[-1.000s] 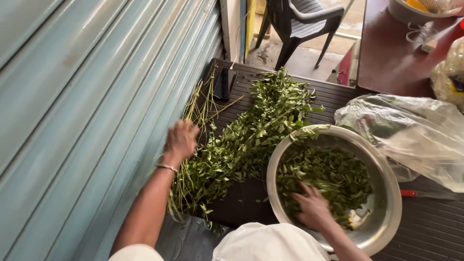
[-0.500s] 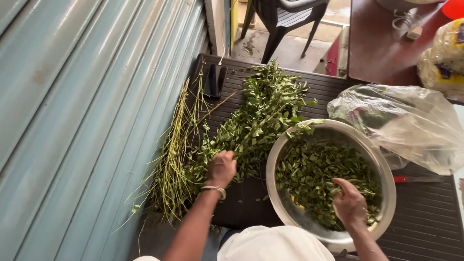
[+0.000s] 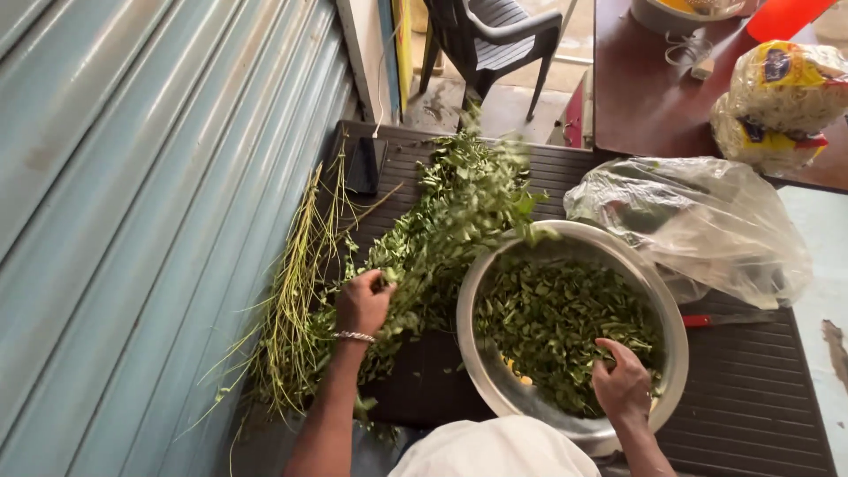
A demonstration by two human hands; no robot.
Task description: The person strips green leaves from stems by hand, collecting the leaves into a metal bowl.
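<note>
While left hand [image 3: 360, 305] on leafy sprigs [image 3: 446, 230]

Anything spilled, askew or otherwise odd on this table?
Nothing is damaged. A few leaves hang over the dark table's near edge below the left hand, and bare stems lie in a loose bundle by the shutter. The steel bowl sits level.

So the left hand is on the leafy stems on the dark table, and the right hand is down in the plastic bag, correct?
Not quite. In the head view the right hand is in the steel bowl of picked green leaves, not in the plastic bag, which lies apart beyond the bowl. The left hand is indeed on the leafy stems on the dark table.
</note>
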